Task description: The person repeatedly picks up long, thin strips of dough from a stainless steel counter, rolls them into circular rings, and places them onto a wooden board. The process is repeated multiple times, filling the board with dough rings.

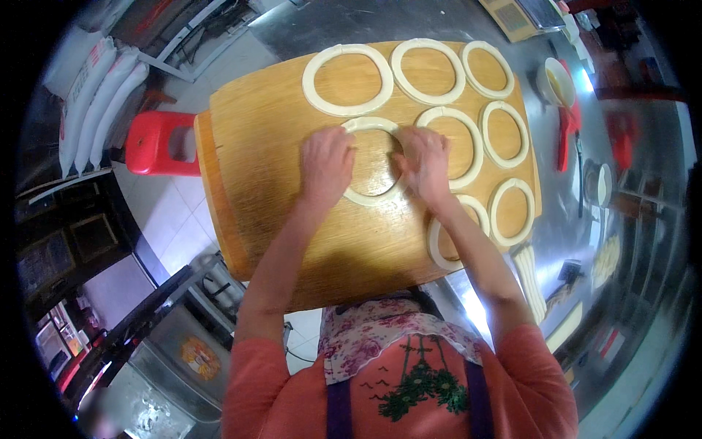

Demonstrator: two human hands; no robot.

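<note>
A pale dough ring point(376, 124) lies near the middle of the wooden board point(256, 183). My left hand point(327, 162) grips its left side with curled fingers. On the ring's right side my right hand point(425, 164) is closed around the dough, its fingertips partly hidden. Several more dough rings rest on the board: a large ring point(308, 80) at the far left of the back row, others to its right and down the right side. Beneath my right forearm, one ring point(433, 241) is partly covered.
Left of the board stands a red stool point(146, 146), with stacked white sacks point(91, 110) beyond. On the metal table point(541, 197) at right are a white bowl point(550, 84), a smaller bowl point(604, 184) and long dough strips point(529, 284). A cardboard box point(510, 20) sits far right.
</note>
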